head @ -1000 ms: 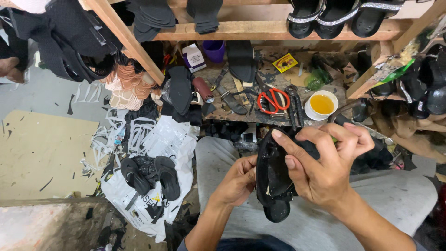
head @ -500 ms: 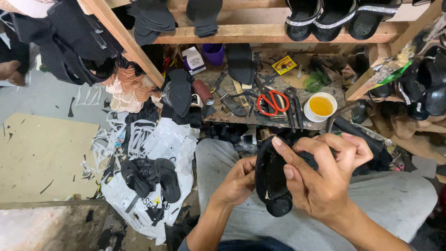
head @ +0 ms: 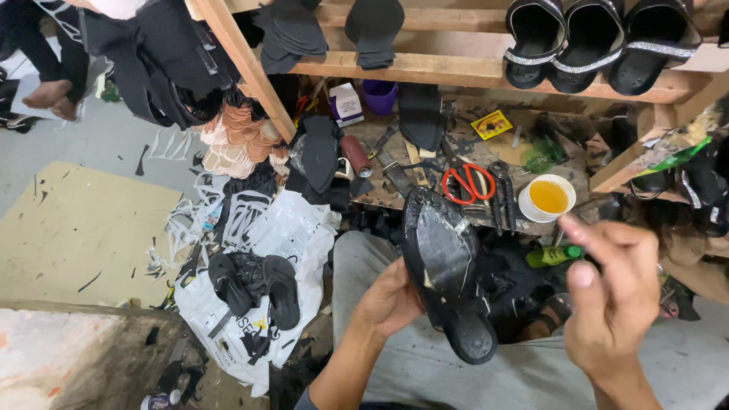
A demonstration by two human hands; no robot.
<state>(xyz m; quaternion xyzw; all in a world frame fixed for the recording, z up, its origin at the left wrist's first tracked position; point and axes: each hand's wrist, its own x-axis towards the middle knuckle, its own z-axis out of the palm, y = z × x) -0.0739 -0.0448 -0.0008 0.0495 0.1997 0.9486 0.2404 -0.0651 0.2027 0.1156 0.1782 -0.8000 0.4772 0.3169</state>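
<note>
My left hand (head: 389, 300) grips a black sandal (head: 446, 273) from underneath, its glossy, glue-smeared sole turned up toward me and its heel pointing down over my lap. To the right of the sandal, my right hand (head: 613, 296) is lifted clear of it, fingers loosely curled and holding nothing that I can see. Red-handled scissors (head: 467, 182) and a white bowl of yellow glue (head: 548, 198) sit on the low wooden bench just beyond the sandal.
A wooden shelf (head: 486, 76) above carries black sandals with glittery straps (head: 596, 38) and black soles. A white plastic bag (head: 258, 304) with black sandal parts lies on the floor at left, beside a cardboard sheet (head: 83, 235). Another person's bare foot (head: 49, 95) shows at top left.
My right hand has let go of the sandal and pulled away to the right. The sandal has tilted up, showing its sole, and stays in my left hand.
</note>
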